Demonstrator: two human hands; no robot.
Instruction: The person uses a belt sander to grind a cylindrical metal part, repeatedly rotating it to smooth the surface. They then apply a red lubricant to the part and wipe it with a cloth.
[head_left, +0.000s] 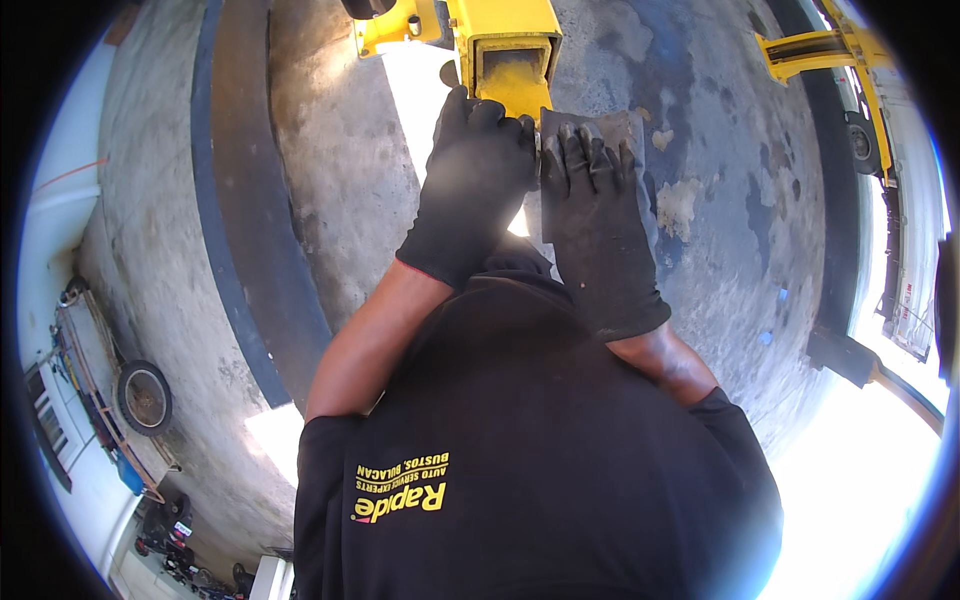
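Observation:
Both my hands wear black work gloves and are stretched out in front of me, side by side. My left hand (480, 175) is curled closed at the near end of a yellow square metal tube (505, 22); what its fingers hold is hidden beneath the glove. A yellow tongue of metal (515, 85) comes out of the tube's open end, just beyond the knuckles. My right hand (600, 220) lies with its fingers straight on a flat dark grey sheet (628, 130), whose exact kind I cannot make out. The sheet's far left edge meets the yellow metal.
Worn concrete floor (340, 130) surrounds me, with a dark strip (245, 190) on the left. Yellow metal arms (815, 52) stand at the far right. A hand cart with a wheel (145, 397) is at the lower left. Bright sunlight falls at the lower right.

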